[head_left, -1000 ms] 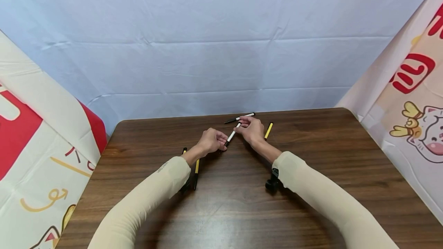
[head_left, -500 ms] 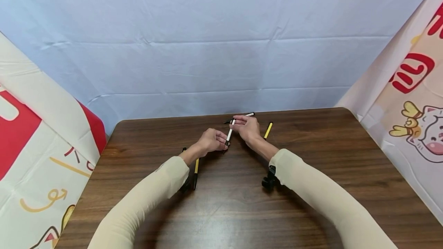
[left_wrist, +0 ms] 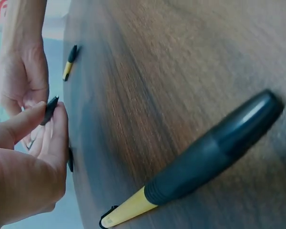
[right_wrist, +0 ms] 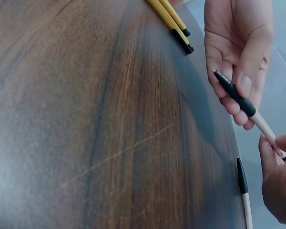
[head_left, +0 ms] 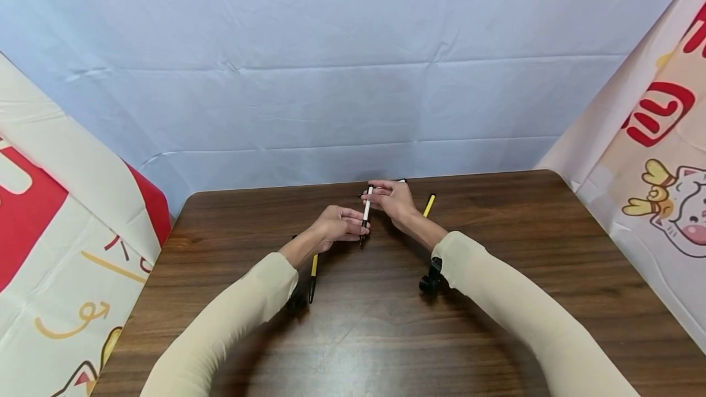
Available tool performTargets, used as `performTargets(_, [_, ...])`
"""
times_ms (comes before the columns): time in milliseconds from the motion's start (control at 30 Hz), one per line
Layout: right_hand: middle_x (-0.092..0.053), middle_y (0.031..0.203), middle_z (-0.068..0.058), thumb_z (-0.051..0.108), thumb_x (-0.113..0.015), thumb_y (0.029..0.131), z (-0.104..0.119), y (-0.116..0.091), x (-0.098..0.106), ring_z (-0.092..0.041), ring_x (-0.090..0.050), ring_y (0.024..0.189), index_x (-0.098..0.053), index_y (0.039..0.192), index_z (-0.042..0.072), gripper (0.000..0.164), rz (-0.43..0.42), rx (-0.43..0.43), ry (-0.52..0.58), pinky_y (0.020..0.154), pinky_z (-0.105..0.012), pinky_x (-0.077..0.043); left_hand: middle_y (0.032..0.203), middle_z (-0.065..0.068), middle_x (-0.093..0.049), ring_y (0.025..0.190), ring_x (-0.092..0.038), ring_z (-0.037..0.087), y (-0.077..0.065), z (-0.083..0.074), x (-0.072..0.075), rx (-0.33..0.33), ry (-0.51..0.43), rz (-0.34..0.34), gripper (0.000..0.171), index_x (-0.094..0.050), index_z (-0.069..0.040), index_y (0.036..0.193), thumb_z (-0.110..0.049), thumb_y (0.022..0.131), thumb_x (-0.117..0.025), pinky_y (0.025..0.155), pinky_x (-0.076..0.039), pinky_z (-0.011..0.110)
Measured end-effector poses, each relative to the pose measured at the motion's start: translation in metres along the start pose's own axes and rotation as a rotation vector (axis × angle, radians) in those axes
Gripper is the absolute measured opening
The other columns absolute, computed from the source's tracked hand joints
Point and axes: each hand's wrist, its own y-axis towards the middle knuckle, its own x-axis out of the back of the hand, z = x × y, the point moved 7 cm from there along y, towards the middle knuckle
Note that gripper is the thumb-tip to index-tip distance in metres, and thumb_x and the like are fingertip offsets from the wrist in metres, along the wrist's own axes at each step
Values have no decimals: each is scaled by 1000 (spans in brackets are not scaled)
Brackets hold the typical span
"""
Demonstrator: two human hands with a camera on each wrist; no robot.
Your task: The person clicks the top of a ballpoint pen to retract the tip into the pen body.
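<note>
A creased pale cloth stands behind the wood-grain worktop. At far centre, the left hand and right hand pinch opposite ends of one white pen, fingers closed. The right hand partly hides a second white pen; the forearms obscure parts of three yellow pens.

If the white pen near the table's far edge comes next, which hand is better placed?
Likely the right hand: in the head view it overlaps the far-edge pen, while the left hand is farther off. Both pinch the held pen, so the right would first release it.
</note>
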Motion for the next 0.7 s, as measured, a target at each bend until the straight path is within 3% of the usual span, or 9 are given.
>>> performTargets(133, [-73,120,-29,-9,-65,100,2,-2,-4,-38,-74,112,-55,146,-11,47,64,-9,-1,93,-37,-63,122,22,-76,102,-75,18,-3,1,-3,7,-50,29,37,-62,11,137,7,100,-67,98,-61,41])
performTargets(367, [-77,108,-20,-11,-65,99,3,-2,-12,-20,-79,93,-52,147,-13,50,134,-35,48,100,-46,-59,114,18,-78,101,-76,18,-7,2,-6,22,-121,51,38,-61,12,138,7,101,-66,97,-62,39])
performTargets(700, [-78,98,-15,-11,-63,100,4,-4,-16,-18,-79,84,-53,145,-14,47,134,-48,63,83,-33,-65,105,11,-78,98,-75,17,-13,3,-6,27,-183,34,37,-59,14,139,8,103,-61,98,-61,40])
